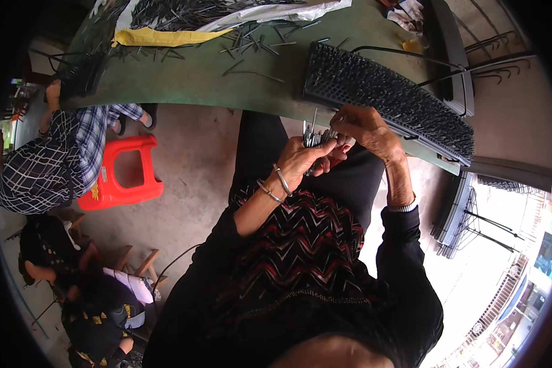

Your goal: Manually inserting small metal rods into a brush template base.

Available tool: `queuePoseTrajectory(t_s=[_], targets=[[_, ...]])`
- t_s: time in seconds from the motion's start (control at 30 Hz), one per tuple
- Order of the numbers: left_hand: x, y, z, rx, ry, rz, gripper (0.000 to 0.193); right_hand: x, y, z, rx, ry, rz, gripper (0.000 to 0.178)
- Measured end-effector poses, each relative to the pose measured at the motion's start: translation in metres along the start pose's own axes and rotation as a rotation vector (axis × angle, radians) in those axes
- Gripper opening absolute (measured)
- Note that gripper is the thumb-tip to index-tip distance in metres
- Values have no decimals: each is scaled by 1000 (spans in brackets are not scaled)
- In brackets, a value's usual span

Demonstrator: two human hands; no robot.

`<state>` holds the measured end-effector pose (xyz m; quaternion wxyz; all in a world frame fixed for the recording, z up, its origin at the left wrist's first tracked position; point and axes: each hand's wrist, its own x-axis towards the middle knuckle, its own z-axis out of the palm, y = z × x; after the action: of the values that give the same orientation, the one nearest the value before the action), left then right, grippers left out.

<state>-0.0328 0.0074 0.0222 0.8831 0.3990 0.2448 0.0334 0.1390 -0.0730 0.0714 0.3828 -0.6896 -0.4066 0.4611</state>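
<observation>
My left hand (pixel 303 157), with two bangles at its wrist, is closed around a bundle of thin metal rods (pixel 310 137). One rod stands up higher than the others. My right hand (pixel 369 131) is bent over the right side of the bundle, its fingers drawn together close to my left fingertips. What those fingers pinch is too small to make out. Both hands are above my lap, just off the near edge of the green table (pixel 165 80). Beyond my right hand lies a long black rack (pixel 386 92) packed with upright dark pieces.
Dark rods (pixel 257 46) lie scattered over the table beside a heaped white-and-yellow sack (pixel 172 38). A red plastic stool (pixel 129 172) stands on the floor to the left, near a seated person (pixel 43 165). Another rack (pixel 455 214) is at the right.
</observation>
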Motion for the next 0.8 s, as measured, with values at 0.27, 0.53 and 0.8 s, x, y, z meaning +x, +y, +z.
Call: queuePoseTrajectory(t_s=[0.27, 0.53, 0.8], targets=[[8, 14, 2, -142, 104, -30, 32, 5, 6, 7, 162, 257, -163, 10], [19, -1, -11, -323, 102, -64, 31, 35, 0, 4, -262, 796, -360, 8], [20, -9, -10, -419, 66, -64, 34, 64, 18, 9, -453, 862, -453, 7]])
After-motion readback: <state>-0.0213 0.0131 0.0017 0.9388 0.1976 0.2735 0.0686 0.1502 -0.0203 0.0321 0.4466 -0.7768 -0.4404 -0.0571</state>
